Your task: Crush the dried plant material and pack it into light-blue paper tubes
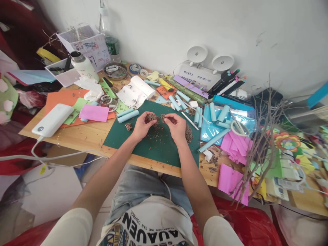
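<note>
Over the green cutting mat [128,141], my left hand [141,127] is closed round a clump of brown dried plant bits [152,117]. Close by on the right, the fingertips of my right hand [176,127] pinch a smaller piece of the same brown material [162,117]. Crumbs lie scattered on the mat between and below both hands. A heap of brown bits [189,134] shows beside my right hand, partly hidden by it. One small reddish-brown clump [128,126] rests on the mat to the left of my left hand.
Pale blue paper rolls [128,115] lie left of the mat, with several more at its right. A white power bank [52,120] with a cable sits at the left edge. Dry twigs [263,147] stick up at right. A white router [200,73] and open bottle [84,66] stand behind.
</note>
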Motion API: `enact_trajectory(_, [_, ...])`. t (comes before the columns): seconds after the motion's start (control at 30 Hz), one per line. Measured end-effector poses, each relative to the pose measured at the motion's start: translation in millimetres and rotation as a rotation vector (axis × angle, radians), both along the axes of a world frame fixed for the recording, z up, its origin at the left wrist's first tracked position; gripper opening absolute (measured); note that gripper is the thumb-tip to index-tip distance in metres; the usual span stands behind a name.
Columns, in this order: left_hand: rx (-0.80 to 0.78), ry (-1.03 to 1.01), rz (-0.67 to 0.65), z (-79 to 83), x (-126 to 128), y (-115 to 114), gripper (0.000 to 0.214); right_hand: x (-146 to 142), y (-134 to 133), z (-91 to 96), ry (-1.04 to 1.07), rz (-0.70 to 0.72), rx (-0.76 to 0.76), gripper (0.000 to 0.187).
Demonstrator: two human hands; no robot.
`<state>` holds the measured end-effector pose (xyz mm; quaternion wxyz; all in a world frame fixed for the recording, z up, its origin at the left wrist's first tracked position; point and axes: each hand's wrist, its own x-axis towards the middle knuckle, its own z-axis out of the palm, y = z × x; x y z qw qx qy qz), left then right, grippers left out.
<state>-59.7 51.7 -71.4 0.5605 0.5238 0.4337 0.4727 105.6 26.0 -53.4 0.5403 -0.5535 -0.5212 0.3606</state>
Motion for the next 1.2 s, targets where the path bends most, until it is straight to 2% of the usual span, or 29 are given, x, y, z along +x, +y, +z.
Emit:
enact_trajectory(0.13, [0.044,-0.040,-0.077,2.0,2,-1,0.030,-4,-2,2.9,-0.069,0.097,0.088,0.021])
enact_trajectory(0.27, [0.084,-0.035,-0.045,-0.2,1,1,0.034,-1,-1,2.0,-0.097,0.005,0.132,0.013])
enact_trajectory(0.33, [0.071,-0.044,0.005,-3.2,1,2,0.033,1,0,0.4,-0.050,-0.028,0.135,0.013])
enact_trajectory(0.4, [0.065,-0.066,0.019,-5.2,2,1,0.033,0,-1,-0.4,-0.023,-0.004,0.135,0.016])
enact_trajectory(0.53, [0.081,-0.104,-0.044,-4.1,3,0,0.038,-8,-4,-2.1,-0.108,0.064,0.144,0.019])
enact_trajectory(0.6, [0.101,-0.095,-0.046,-3.2,2,0,0.033,-9,-3,-5.0,-0.124,0.009,0.134,0.016])
enact_trajectory(0.73, [0.097,-0.083,0.034,-4.5,1,3,0.026,-3,2,-10.9,-0.019,-0.103,0.036,0.021])
enact_trajectory(0.9, [0.076,-0.140,-0.013,-4.5,1,2,0.030,-8,0,-8.1,-0.036,0.014,0.074,0.022])
enact_trajectory(1.0, [0.071,-0.113,-0.017,-3.2,1,1,0.030,-10,-1,-5.0,-0.054,-0.035,0.072,0.019])
enact_trajectory(1.1, [0.056,-0.100,0.037,-3.2,0,2,0.032,-8,-2,-2.6,-0.061,-0.084,0.066,0.020])
enact_trajectory(1.2, [0.059,-0.102,0.043,-4.0,0,2,0.035,-7,-3,-0.1,-0.099,-0.006,0.087,0.026])
